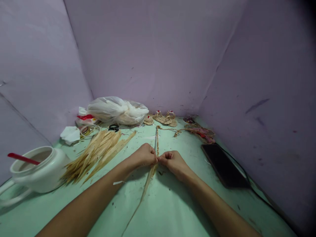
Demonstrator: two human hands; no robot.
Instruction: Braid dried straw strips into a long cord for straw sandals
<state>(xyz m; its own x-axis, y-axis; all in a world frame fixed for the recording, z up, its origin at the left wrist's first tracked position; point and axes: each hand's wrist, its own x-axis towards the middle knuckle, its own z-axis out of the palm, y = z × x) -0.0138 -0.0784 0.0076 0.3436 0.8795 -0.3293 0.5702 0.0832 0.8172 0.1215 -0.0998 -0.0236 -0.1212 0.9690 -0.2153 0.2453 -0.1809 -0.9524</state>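
Note:
A thin braided straw cord (156, 138) runs from the back of the green table (172, 204) toward me. My left hand (144, 155) and my right hand (174, 162) meet at its near end, both closed in a pinch on it. Below the hands, loose unbraided straw strands (145, 189) trail toward the front edge. A pile of dried straw strips (98, 153) lies just left of my left forearm.
A white jar (39, 171) with a red stick stands at the left. At the back lie a plastic bag (117, 110), scissors (113, 127), a tape roll (90, 130) and small woven straw sandals (163, 118). A dark phone (223, 164) with a cable lies right. Purple walls enclose the table.

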